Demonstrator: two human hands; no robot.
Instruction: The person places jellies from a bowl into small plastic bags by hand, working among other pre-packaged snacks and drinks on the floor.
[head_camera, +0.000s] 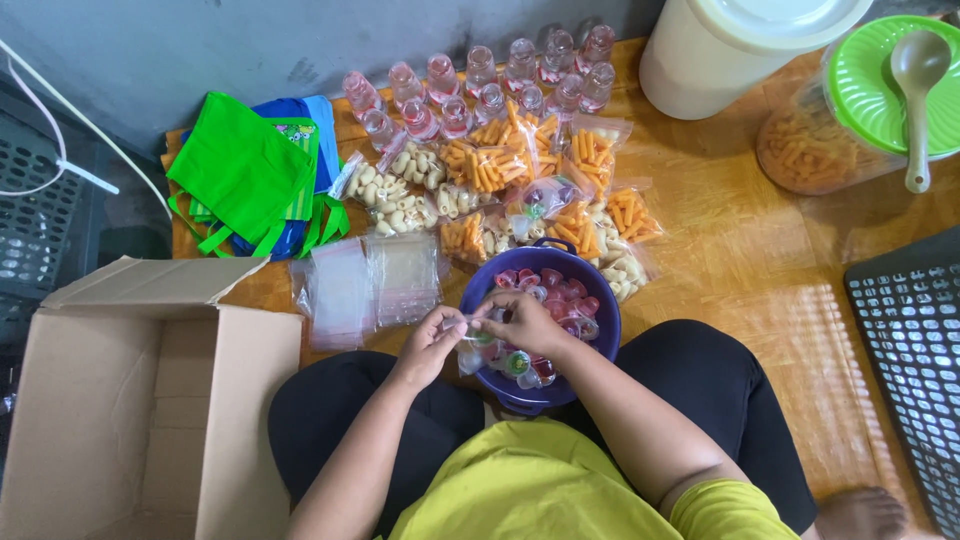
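Fingers of both hands pinch the top edge of a small clear plastic bag, which hangs between them over the near side of a purple basin. Left hand grips the bag's left corner with thumb and fingertips closed on it; right hand does the same at the right corner, so the two hands almost meet above the bag's mouth. Inside the bag a few coloured jelly cups show faintly — how many is too blurred to tell.

The basin sits on the wooden floor between the person's knees and holds more small jelly cups, mostly red and pink, with a green one near the bag. Just left of the basin lies a loose stack of empty clear bags. Beyond the basin, filled packets are spread out: orange stick snacks, pale shell-shaped snacks, and behind them a row of small clear bottles with pink contents.

Green and blue cloth bags lie at the far left, an open cardboard box stands at the near left. At the far right stands a clear jar of orange snacks with a green lid, a spoon resting on it, beside a large cream container.
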